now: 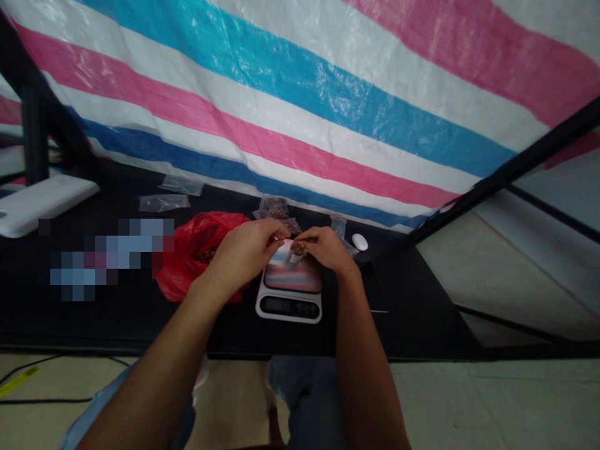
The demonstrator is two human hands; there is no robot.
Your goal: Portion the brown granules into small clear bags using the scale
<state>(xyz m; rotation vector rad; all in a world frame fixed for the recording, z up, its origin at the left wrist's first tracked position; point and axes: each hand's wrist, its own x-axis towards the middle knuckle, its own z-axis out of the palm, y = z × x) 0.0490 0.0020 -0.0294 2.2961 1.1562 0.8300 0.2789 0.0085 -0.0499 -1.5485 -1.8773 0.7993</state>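
A white kitchen scale point(289, 309) with a shiny plate stands in front of me on the black table. Above its plate, or resting on it, is a small cup point(296, 252) filled with brown pieces. The fingers of my right hand point(325, 247) are closed at the cup's right side and appear to grip it. My left hand point(255, 242) reaches over the plate's upper left, with thumb and fingers brought together; what they hold, if anything, is too small to make out. Under my left forearm lies an open red plastic bag point(180, 265) with brown pieces inside.
Clear bags with brown contents point(276, 206) lie behind the scale. Flat clear bags point(164, 202) are at the back left. A white oval object point(360, 242) sits right, near a dark flat object point(375, 281). A striped sheet point(281, 112) hangs behind the table; a white device point(47, 203) stands left.
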